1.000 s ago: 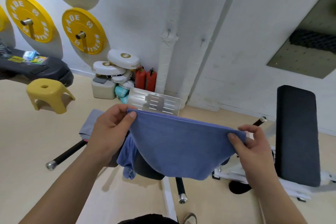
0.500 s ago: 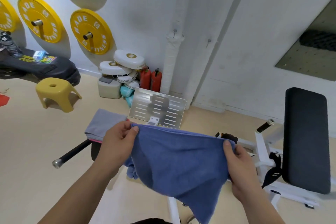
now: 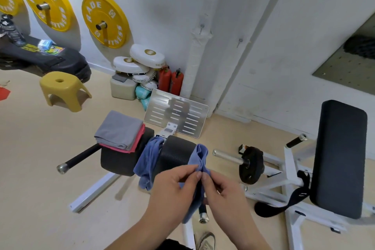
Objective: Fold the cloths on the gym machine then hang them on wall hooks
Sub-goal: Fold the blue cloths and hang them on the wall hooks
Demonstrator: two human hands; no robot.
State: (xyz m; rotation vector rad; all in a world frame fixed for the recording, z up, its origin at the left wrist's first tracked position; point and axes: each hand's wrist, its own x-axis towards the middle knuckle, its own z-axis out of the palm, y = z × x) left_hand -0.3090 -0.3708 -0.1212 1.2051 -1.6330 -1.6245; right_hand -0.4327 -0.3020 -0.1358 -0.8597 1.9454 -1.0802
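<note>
Left of the black roller pad (image 3: 176, 154), grey cloth (image 3: 118, 129) and pink cloth (image 3: 139, 141) are stacked folded; a crumpled blue cloth (image 3: 149, 158) is draped just beside it. At its right, a second blue cloth (image 3: 200, 154) is pinched by left hand (image 3: 172, 186) and right hand (image 3: 223, 193), seemingly mid-fold. Above, wall hooks (image 3: 202, 26) are left bare.

On the gym machine (image 3: 95, 191), a left pad (image 3: 119, 160) and a right pad (image 3: 176, 154) sat side by side just nearer than the footplate (image 3: 178, 115). The left pad, down-left of the footplate, carried a folded pink cloth (image 3: 138, 142) with a folded grey cloth (image 3: 118, 129) on it. A blue cloth (image 3: 149, 158) draped through the gap between the pads, below the footplate. A second blue cloth (image 3: 199, 154) hung at the right pad's outer end; contact was unclear.
</note>
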